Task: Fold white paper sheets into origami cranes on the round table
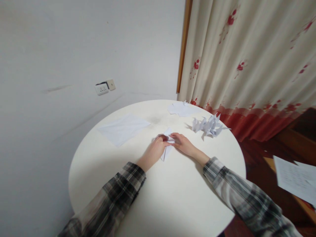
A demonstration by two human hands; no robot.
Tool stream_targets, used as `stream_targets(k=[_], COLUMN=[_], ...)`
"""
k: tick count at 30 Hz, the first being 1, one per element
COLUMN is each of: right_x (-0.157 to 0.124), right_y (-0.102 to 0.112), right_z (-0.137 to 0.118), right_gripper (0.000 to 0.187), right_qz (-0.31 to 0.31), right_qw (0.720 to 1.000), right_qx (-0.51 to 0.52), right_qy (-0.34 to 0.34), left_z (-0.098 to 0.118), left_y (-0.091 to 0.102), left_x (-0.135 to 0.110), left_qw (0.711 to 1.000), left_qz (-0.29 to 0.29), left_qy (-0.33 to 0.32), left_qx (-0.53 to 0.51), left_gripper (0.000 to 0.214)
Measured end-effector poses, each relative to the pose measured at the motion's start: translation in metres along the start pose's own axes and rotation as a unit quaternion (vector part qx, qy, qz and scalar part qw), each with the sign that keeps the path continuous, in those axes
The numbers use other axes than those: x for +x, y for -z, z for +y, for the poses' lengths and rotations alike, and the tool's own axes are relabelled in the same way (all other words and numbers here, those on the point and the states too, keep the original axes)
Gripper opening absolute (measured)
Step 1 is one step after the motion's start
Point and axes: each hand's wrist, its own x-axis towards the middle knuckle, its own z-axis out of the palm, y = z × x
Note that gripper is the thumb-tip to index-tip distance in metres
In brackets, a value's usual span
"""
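Observation:
A small folded piece of white paper [167, 153] lies near the middle of the round white table [158, 204], one narrow end pointing toward me. My left hand [156, 148] grips its left side, fingers curled and thumb reaching across the middle. From the right, my right hand [183, 144] pinches the same paper between thumb and fingers. Both thumbs nearly meet over it. The fingers hide part of the folds, so their exact shape is unclear.
A cluster of folded paper cranes [209, 125] stands at the table's right. White sheets [124, 128] lie at the left, and more paper [184, 109] at the far edge. A wall with sockets [101, 89] borders the left, a curtain [242, 59] the right. Written pages [295, 176] lie lower right.

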Motion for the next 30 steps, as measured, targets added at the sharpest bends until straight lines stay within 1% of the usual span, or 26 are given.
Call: stream_targets(k=[5, 12, 17, 20, 24, 27, 30], right_x=[0.0028, 0.0025, 0.0024, 0.0022, 0.0021, 0.0027, 0.0031], right_y=[-0.0036, -0.0045, -0.0026, -0.0024, -0.0036, -0.0036, -0.0019], right_z=[0.0043, 0.0064, 0.0070, 0.0064, 0.0052, 0.0038, 0.0011], right_gripper=[0.037, 0.032, 0.027, 0.030, 0.034, 0.030, 0.024], right_qz=[0.014, 0.039, 0.073, 0.088, 0.066, 0.055, 0.062], right_qw=[1.000, 0.999, 0.997, 0.996, 0.998, 0.998, 0.998], right_qx=[0.002, 0.032, 0.007, -0.009, -0.009, -0.008, -0.013], right_qy=[-0.006, -0.013, -0.027, -0.017, -0.005, -0.018, -0.021], left_z=[-0.0010, 0.0008, -0.0009, -0.0015, -0.0025, -0.0021, 0.0004], left_y=[-0.0026, -0.0034, -0.0048, -0.0046, -0.0044, -0.0035, -0.0009], left_x=[0.0000, -0.0002, -0.0014, -0.0020, -0.0022, -0.0023, -0.0025], left_qw=[1.000, 1.000, 0.999, 0.999, 0.999, 0.998, 0.998], left_qz=[0.005, 0.016, 0.009, 0.004, -0.009, -0.014, -0.024], left_qy=[-0.005, 0.019, 0.020, 0.019, 0.007, 0.008, 0.017], left_qx=[0.001, 0.007, 0.027, 0.030, 0.044, 0.057, 0.063], left_gripper=[0.025, 0.022, 0.023, 0.024, 0.026, 0.028, 0.028])
